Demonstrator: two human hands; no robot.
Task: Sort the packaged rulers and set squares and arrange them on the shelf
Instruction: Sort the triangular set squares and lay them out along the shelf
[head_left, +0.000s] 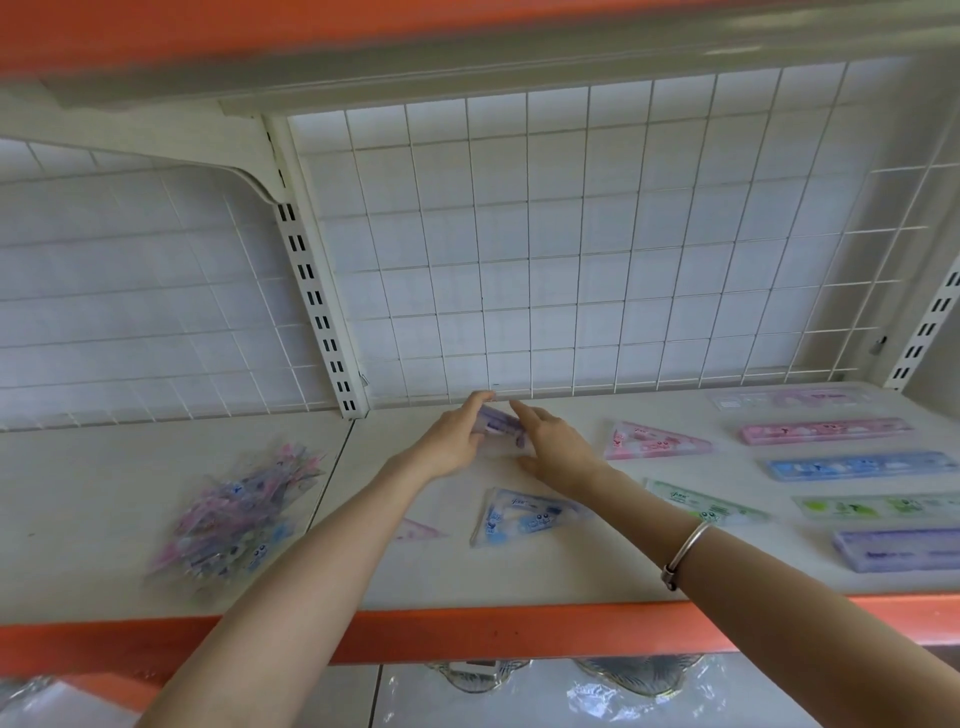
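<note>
The glossy orange front lip of the white shelf runs across nearest. Below it, crinkled clear plastic wrapping shows on a lower level.

Both forearms reach over the lip, and a thin silver metal bangle circles the right wrist.

On the left of the shelf lies a loose heap of pink and blue set squares in clear film. A small pink triangular pack peeks out beside the left forearm. Just right of it is a blue triangular set square in a clear sleeve, printed with cartoon faces and a script logo too blurred to read.

At the right edge, flat packaged rulers lie in a column, apart from one another:
- nearest, a purple ruler
- a green ruler
- a blue ruler
- a pink ruler
- at the back, a pale translucent ruler

Left of these lie a green set square and, farther back, a pink set square.

Near the back edge, the hands are close together on a purple packaged set square. The left hand curls its fingers round the left end. The right hand lies with straight fingers on the right end.

Behind stands a white wire grid panel with slotted metal uprights.
</note>
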